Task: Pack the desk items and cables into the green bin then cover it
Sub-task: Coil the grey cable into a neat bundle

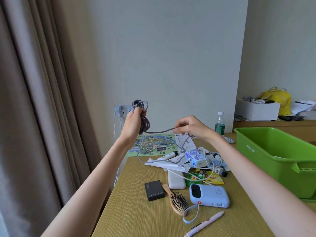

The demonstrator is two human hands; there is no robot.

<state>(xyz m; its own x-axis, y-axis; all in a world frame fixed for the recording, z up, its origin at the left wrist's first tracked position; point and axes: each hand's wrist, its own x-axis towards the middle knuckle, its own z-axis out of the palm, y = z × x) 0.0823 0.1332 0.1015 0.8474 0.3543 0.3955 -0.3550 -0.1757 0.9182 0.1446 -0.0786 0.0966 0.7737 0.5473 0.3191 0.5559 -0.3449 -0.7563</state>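
My left hand (133, 122) is raised above the desk's far left and grips several coils of a grey-purple braided cable (145, 123). My right hand (189, 125) pinches the same cable's free length a little to the right. The rest of that cable trails down over a pile of desk items (196, 159): tubes, a tissue pack, tea sachets, white cables. Nearer me lie a black box (154, 190), a wooden hairbrush (177, 201), a blue device with a strap (209, 195) and a pink pen (205, 224). The green bin (273, 156) stands open at the right.
A map sheet (153, 145) lies at the desk's far end below a wall socket with chargers (121, 110). A water bottle (219, 124) stands behind the pile. Curtains hang at the left. A white box (258, 110) and yellow bag (277, 97) sit on a farther surface.
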